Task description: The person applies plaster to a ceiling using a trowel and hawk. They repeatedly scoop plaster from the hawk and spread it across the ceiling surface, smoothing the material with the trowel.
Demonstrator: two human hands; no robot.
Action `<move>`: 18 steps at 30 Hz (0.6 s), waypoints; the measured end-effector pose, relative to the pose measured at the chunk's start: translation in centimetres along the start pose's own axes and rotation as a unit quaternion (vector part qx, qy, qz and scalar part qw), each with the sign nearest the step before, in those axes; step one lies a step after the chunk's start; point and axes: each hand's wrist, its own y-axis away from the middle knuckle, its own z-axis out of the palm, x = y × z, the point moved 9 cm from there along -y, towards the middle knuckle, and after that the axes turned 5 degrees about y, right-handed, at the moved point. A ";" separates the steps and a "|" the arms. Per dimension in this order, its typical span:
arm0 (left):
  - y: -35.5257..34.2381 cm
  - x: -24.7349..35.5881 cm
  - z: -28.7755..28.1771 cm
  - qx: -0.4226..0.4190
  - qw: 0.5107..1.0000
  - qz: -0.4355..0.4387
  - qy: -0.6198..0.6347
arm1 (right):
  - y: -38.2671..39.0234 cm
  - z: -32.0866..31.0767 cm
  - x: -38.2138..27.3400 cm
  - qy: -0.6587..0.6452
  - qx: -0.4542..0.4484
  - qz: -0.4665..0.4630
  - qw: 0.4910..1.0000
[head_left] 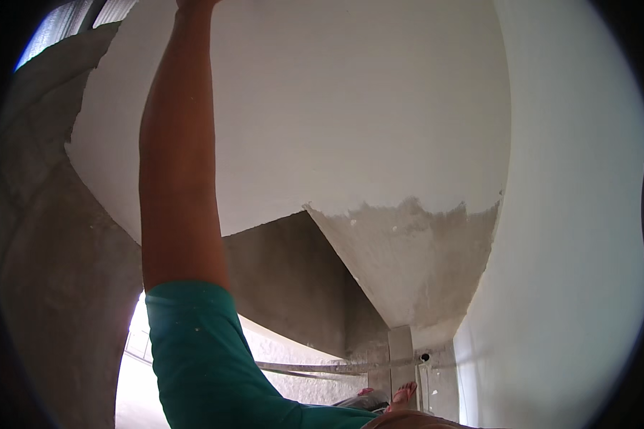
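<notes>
My left arm, in a teal short sleeve, stretches up the left-centre of the view over a smooth white plastered surface [358,100]. My left hand [197,3] is cut off at the top edge, so its fingers and anything in them are hidden. The white coat ends in a ragged border above a patchy grey plaster section [429,257]. At the bottom, a small skin-coloured shape [402,393], apparently a bare foot, shows beside some grey cloth [354,404]. I do not see my right hand.
A rough grey curved surface [50,257] runs down the left, with window panes [46,39] above. A white wall [565,214] fills the right. Below are a dark triangular recess [286,279], a bright opening [132,357], a long bar [315,368] and a small dark pipe end [423,357].
</notes>
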 end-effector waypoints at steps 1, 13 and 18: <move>0.0 -0.2 0.3 -0.020 1.000 -0.014 0.006 | 0.2 0.5 0.1 -0.001 -0.003 -0.001 1.000; 16.1 3.1 4.0 -0.053 0.996 0.054 -0.052 | 3.1 10.2 4.7 0.018 0.002 -0.053 0.998; 28.9 7.6 6.9 -0.097 0.993 0.054 -0.050 | 5.9 12.5 7.0 -0.074 0.068 -0.058 0.993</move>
